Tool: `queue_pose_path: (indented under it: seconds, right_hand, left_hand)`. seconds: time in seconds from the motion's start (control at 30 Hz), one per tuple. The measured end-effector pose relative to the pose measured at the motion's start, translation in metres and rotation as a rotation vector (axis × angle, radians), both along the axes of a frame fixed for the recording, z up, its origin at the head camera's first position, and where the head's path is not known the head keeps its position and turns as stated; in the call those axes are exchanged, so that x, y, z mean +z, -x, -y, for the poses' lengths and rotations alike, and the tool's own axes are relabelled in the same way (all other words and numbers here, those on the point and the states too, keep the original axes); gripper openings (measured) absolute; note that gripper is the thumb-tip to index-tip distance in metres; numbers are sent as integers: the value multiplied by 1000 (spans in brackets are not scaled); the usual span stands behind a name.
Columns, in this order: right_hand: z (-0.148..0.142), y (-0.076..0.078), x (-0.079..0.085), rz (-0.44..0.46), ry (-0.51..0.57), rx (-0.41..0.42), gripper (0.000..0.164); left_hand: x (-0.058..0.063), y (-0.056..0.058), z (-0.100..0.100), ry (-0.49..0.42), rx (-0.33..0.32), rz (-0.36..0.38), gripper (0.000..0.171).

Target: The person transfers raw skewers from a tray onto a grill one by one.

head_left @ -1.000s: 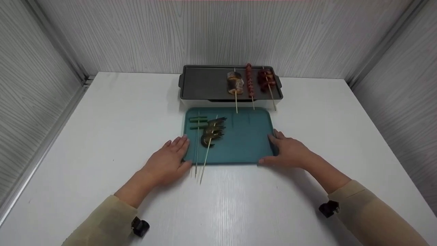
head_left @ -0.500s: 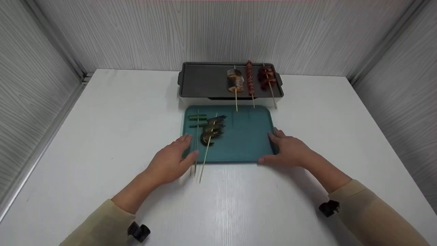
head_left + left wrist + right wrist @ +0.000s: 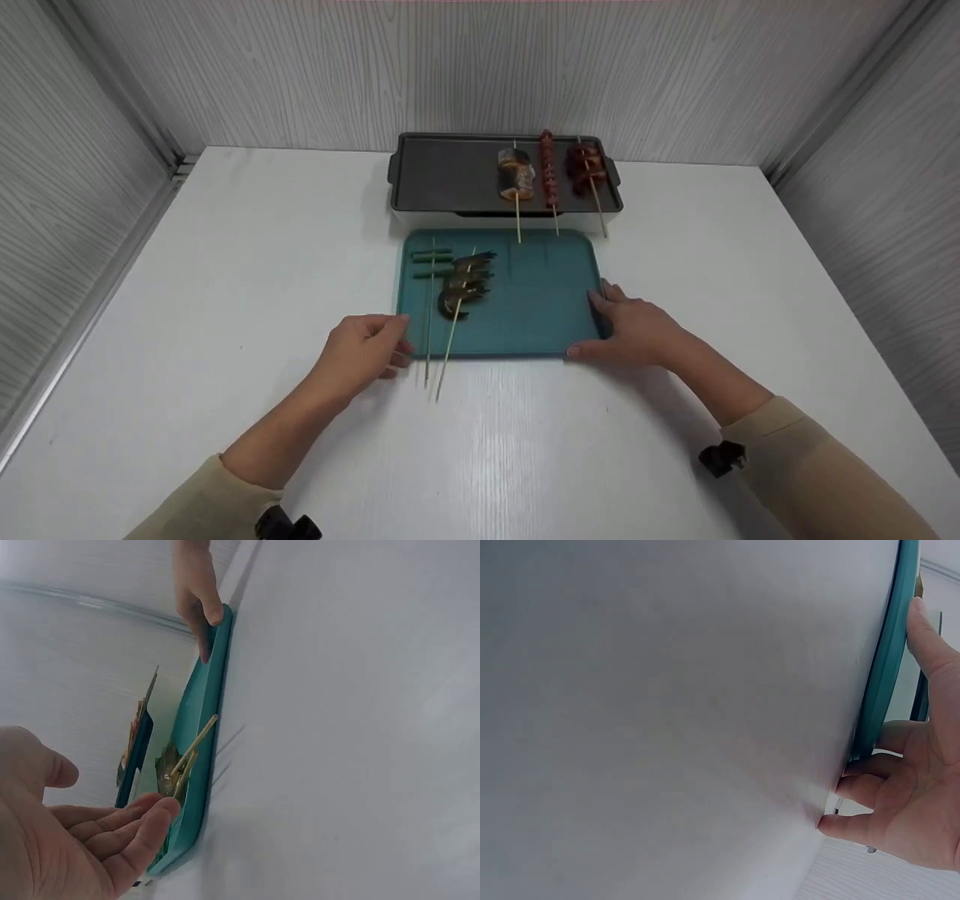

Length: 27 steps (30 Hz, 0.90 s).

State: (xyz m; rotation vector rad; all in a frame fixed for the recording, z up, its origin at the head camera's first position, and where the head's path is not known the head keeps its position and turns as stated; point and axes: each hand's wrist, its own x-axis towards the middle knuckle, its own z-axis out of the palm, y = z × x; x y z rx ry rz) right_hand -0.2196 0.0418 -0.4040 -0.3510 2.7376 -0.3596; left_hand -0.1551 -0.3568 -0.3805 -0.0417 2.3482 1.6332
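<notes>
Fingers of left hand (image 3: pixel 358 354) loose, empty, beside tray (image 3: pixel 536 315); right hand (image 3: pixel 636 330) spread against its corner. Beyond: three skewers (image 3: pixel 548 172) on griddle (image 3: pixel 450 172). On tray, nearer left fingers: shrimp skewer (image 3: pixel 465 281), green skewer (image 3: pixel 432 258), seemingly pending.

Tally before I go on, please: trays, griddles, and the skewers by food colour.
Teal tray: 1
Black griddle: 1
Green skewer: 1
Dark brown skewer: 1
Brown-and-white skewer: 1
Reddish skewers: 2
Total: 7
</notes>
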Motion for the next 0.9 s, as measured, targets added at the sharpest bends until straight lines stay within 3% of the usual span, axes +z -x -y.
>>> queue_pose_path:
  seconds: [0.13,0.27,0.53,0.77,0.9]
  right_hand:
    - [1,-1,0,-4,-2,7,124]
    - [1,-2,0,-8,1,10,123]
    - [0,-1,0,-10,-6,7,123]
    - [-1,-1,-2,-1,-7,-3,124]
    - [-1,-2,0,-4,1,-3,124]
  left_hand:
    - [-1,2,4,-151,10,239,57]
    - [-7,4,6,-215,-26,360,61]
    - [-15,8,4,-317,-50,446,56]
    - [-23,11,-1,-408,-50,458,54]
    - [-23,11,-2,-429,-19,464,49]
